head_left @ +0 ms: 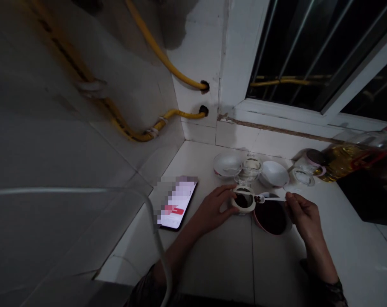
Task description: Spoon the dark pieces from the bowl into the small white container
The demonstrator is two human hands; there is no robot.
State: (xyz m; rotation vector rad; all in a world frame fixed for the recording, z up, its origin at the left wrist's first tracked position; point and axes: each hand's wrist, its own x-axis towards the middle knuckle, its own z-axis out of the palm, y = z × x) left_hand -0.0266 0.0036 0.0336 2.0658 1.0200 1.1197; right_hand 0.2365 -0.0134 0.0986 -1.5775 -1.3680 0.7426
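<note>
My left hand [219, 205] grips a small jar [244, 209] with a white rim and dark contents, its clear lid flipped up at the back. Between the thumb and fingers of my right hand [304, 213] is the handle of a small white spoon [275, 198]. Its bowl holds a little dark stuff and is just right of the jar's mouth. Below the spoon stands a bowl [256, 218] with a pinkish rim, filled with something dark that I cannot make out.
Behind the jar stand a white bowl [274, 174], another bowl [227, 164] and more lidded jars [252, 164]. An oil bottle [342, 157] and a black box [362, 196] are at the right. A lit phone [177, 209] lies left; a white cable [158, 243] hangs in front. Yellow pipes [142, 136] run along the wall.
</note>
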